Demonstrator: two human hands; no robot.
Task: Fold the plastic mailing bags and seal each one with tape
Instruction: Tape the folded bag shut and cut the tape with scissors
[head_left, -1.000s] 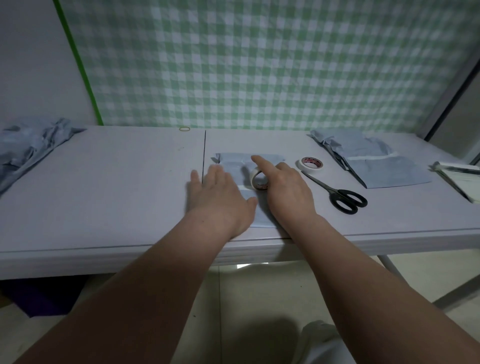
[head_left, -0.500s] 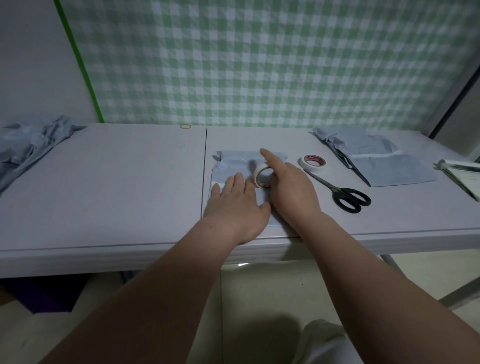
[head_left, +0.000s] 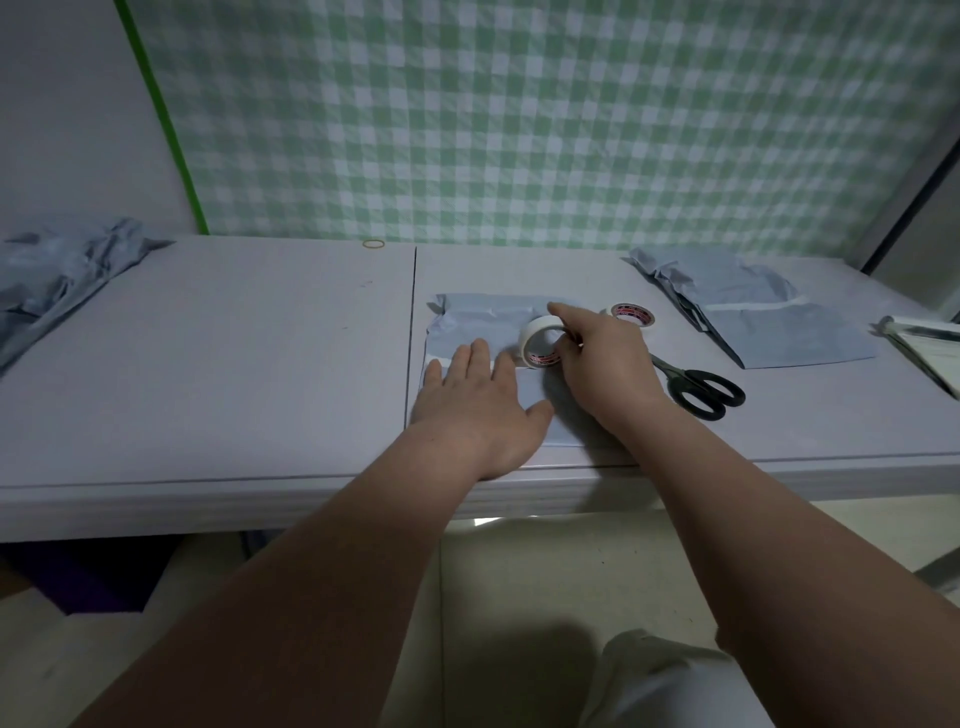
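- A person's left hand (head_left: 478, 400) lies flat, fingers straight, pressing down a folded grey mailing bag (head_left: 483, 322) near the front edge of the desk (head_left: 208, 364), just right of the desk's centre seam.
- The right hand (head_left: 602, 364) grips a white tape roll (head_left: 540, 343) stood on edge on the bag, forefinger stretched over its top. The roll sits just beside the left fingertips, on their right.
- A pale strip shows at the bag's left edge by the left hand and seems to be tape laid across the fold. If so, its long axis runs left to right, towards the roll.
- The sealing of this bag looks to be under way, and the tape is not yet cut.
- The black-handled scissors (head_left: 696, 384) lie just right of the right hand, blades pointing towards it. That hand is plainly the nearer one for the cut.
- A second tape roll (head_left: 631, 315) lies flat behind the right hand.
- More grey bags (head_left: 769, 322) are stacked at the far right, and a crumpled heap of bags (head_left: 57, 275) lies at the far left.
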